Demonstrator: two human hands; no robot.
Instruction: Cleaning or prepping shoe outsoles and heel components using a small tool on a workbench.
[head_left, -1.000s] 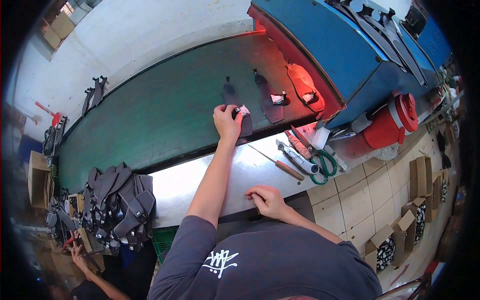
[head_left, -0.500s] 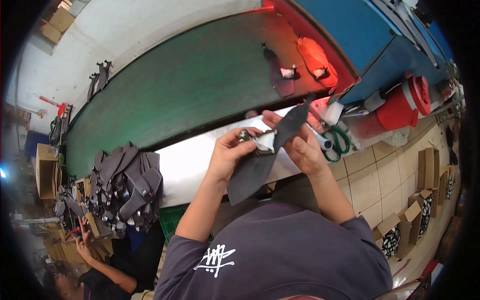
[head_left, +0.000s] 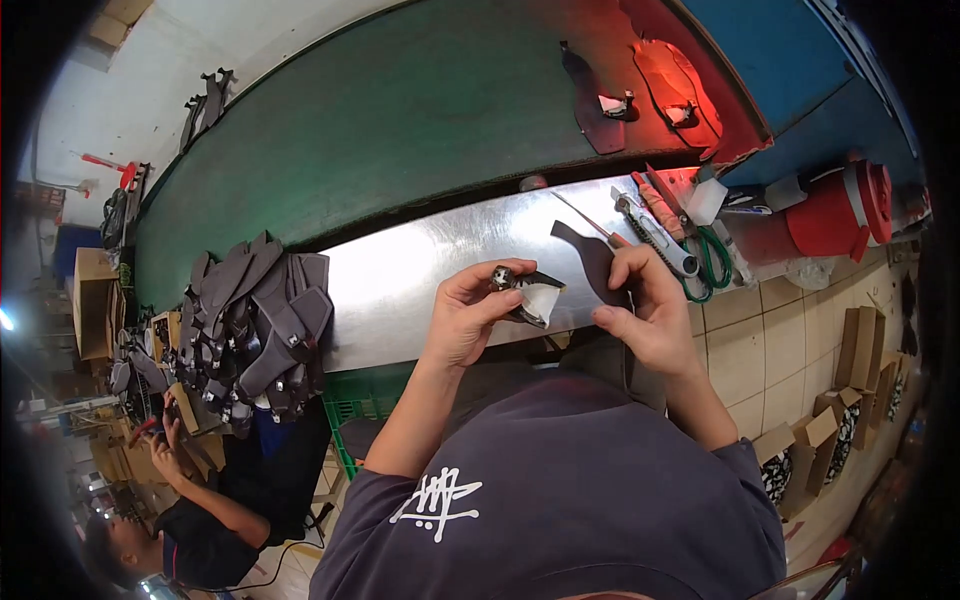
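In front of my chest, my left hand (head_left: 462,318) pinches a small dark fitting (head_left: 503,278) with shiny metal at its end. A white flap (head_left: 541,301) of thin material sticks out from it, toward my right hand. My right hand (head_left: 652,318) holds a dark grey curved strip (head_left: 592,258) between thumb and fingers. The strip's narrow end points up and left over the metal ledge, and its lower part hangs down beside the palm. A gap shows between strip and fitting. Both hands are closed on their pieces.
Grey strips with metal fittings lie heaped (head_left: 262,325) at left. Two similar pieces (head_left: 600,110) rest on the green surface (head_left: 400,120) under red light. A utility knife (head_left: 655,235), green-handled scissors (head_left: 712,265) and a red jug (head_left: 835,215) stand right. A co-worker (head_left: 215,515) sits lower left.
The grey strip, formerly against the fitting in my left hand, is now apart from it in my right hand. My right hand has moved down and right. The view has shifted slightly.
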